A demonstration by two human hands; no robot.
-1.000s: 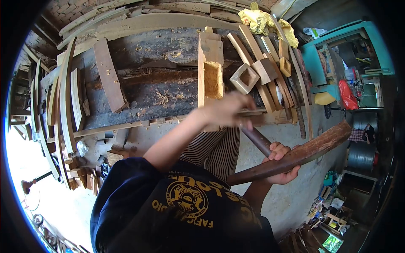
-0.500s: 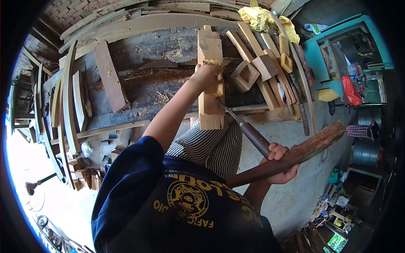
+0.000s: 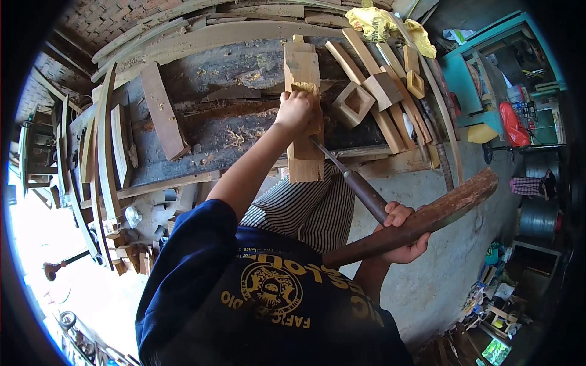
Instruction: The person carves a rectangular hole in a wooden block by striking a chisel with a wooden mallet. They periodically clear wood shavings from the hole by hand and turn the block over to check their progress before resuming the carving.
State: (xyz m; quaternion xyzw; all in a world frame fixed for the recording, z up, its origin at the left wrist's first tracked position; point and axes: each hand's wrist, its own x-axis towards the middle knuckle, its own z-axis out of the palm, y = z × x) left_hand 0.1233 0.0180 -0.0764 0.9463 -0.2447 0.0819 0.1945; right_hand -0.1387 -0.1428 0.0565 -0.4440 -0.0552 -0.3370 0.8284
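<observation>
A pale timber block point(image 3: 307, 171) lies crosswise on the dark workbench, its near end over my striped trousers. My left hand point(image 3: 296, 111) is closed with curled fingers over the rough, splintered middle of the block; what is under the fingers is hidden. My right hand point(image 3: 404, 235) is wrapped round a heavy brown wooden club point(image 3: 448, 210), which slants across in front of my shirt. In that same hand is a chisel point(image 3: 366, 194) with a long dark handle. Its thin metal blade points up-left, its tip beside the block.
Several wooden pieces with square frame-like ends point(image 3: 354, 104) lie right of the block on the bench point(image 3: 210, 125). A brown board point(image 3: 163, 113) and long strips point(image 3: 105, 143) lie to the left. Wood shavings are scattered about. A teal cabinet point(image 3: 461, 85) stands at the right.
My left hand has turned slightly and its fingers now curl higher over the splintered part. The right hand, club and chisel are nearly where they were.
</observation>
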